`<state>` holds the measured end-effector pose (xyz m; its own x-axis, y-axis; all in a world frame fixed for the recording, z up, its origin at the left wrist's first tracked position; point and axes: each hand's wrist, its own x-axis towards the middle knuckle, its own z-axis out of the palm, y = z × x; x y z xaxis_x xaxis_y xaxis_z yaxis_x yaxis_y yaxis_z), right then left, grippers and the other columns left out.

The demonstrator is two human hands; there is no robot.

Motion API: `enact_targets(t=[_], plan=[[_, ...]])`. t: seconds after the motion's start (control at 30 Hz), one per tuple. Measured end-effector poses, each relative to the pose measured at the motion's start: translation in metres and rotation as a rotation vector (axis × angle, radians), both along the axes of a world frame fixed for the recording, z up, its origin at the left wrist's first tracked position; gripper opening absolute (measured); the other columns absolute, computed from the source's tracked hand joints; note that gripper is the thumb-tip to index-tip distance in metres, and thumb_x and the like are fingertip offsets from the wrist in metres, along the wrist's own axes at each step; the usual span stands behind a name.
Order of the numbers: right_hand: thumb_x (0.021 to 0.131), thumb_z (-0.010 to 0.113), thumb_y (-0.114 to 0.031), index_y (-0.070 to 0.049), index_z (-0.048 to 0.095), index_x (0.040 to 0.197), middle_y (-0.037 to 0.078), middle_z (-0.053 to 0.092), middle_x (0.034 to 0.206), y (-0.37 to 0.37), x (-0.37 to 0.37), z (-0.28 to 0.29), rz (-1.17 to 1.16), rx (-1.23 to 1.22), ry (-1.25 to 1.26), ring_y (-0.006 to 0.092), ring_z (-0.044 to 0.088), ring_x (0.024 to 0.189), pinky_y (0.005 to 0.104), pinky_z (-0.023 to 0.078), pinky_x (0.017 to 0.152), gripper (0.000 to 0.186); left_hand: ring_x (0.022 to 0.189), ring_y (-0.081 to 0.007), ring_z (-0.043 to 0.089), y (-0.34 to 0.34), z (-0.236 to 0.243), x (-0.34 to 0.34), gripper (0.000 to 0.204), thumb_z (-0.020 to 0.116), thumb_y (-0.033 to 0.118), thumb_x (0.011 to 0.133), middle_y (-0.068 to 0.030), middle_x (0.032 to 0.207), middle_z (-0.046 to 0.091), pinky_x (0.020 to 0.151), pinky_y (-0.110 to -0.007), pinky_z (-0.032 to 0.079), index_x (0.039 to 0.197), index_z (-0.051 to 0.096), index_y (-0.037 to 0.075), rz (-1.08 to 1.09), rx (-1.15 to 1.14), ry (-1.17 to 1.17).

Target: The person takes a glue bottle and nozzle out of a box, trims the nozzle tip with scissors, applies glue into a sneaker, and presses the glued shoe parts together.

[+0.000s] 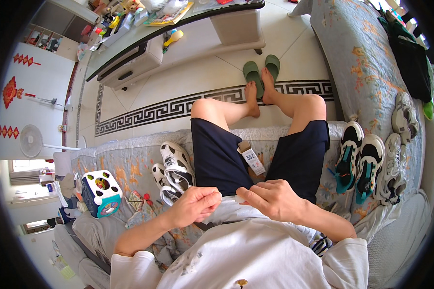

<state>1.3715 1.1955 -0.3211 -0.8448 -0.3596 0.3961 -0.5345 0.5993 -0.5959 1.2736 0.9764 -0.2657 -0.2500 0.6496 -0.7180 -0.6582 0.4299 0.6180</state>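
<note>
Both my hands are held close together above my lap, in front of my white shirt. My left hand (pixel 197 206) is curled into a fist, and whatever it may hold is hidden by the fingers. My right hand (pixel 274 200) pinches a small white piece (pixel 239 198) between thumb and forefinger, its tip pointing toward the left fist. Too little of that piece shows to tell its kind. Between my thighs, on the sofa, lies a small white carton (pixel 252 162) with its flap open at the far end.
White-and-black sneakers (pixel 176 164) rest by my left thigh. Teal-and-black sneakers (pixel 370 164) and grey sneakers (pixel 389 166) are on my right. A white-and-teal toy box (pixel 102 192) stands far left. Ahead are a cluttered coffee table (pixel 193 24) and green slippers (pixel 252 73). A fan (pixel 32 141) stands left.
</note>
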Motion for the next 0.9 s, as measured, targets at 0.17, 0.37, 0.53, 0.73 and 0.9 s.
enact_targets(t=[0.17,0.37,0.53,0.73,0.9], plan=[[0.071,0.06,-0.011,0.001,0.055,0.107,0.001,0.047,0.066,0.003,-0.004,0.0,-0.073,0.209,0.186,0.0133,0.055,0.059,0.0279,0.047,0.048,0.038,0.042,0.0003,0.021,0.002,-0.005,0.0,0.034,0.044,0.028,0.1,0.0085,0.057,0.029,0.034,-0.016,0.015,0.072,0.041,0.011,0.168,-0.029,-0.429],[0.08,0.063,-0.012,-0.002,0.059,0.097,0.005,0.053,0.065,0.004,-0.005,-0.004,-0.074,-0.091,-0.086,0.0196,0.058,0.056,0.0312,0.047,0.05,0.02,0.058,-0.0159,0.053,0.006,0.0,0.0,0.032,0.058,0.029,0.092,-0.0053,0.075,0.053,0.051,-0.023,0.045,0.107,0.058,0.0,-0.345,-0.031,1.342],[0.087,0.064,-0.014,-0.001,0.059,0.099,0.017,0.061,0.066,0.005,-0.005,-0.002,0.01,-0.464,-0.464,0.033,0.058,0.055,0.0363,0.047,0.052,0.019,0.066,-0.0163,0.057,0.006,-0.003,-0.011,0.024,0.067,0.02,0.083,-0.0039,0.084,0.057,0.051,-0.023,0.048,0.097,0.062,0.001,-0.47,0.28,2.023],[0.09,0.062,-0.016,0.001,0.06,0.101,0.015,0.056,0.056,0.007,-0.003,0.005,0.101,-0.581,-0.714,0.0315,0.053,0.051,0.0348,0.044,0.051,0.02,0.066,-0.012,0.055,0.009,0.004,-0.019,0.025,0.067,0.008,0.067,-0.0028,0.083,0.058,0.049,-0.019,0.046,0.091,0.063,0.003,-0.689,0.329,2.077],[0.091,0.059,-0.017,0.002,0.061,0.099,0.015,0.054,0.056,0.006,0.003,0.004,0.164,-0.633,-0.782,0.0288,0.052,0.05,0.0352,0.043,0.052,0.02,0.066,-0.0106,0.054,0.007,0.003,-0.022,0.022,0.067,0.01,0.068,-0.0016,0.084,0.058,0.046,-0.019,0.044,0.089,0.062,0.005,-0.843,0.365,2.013]])
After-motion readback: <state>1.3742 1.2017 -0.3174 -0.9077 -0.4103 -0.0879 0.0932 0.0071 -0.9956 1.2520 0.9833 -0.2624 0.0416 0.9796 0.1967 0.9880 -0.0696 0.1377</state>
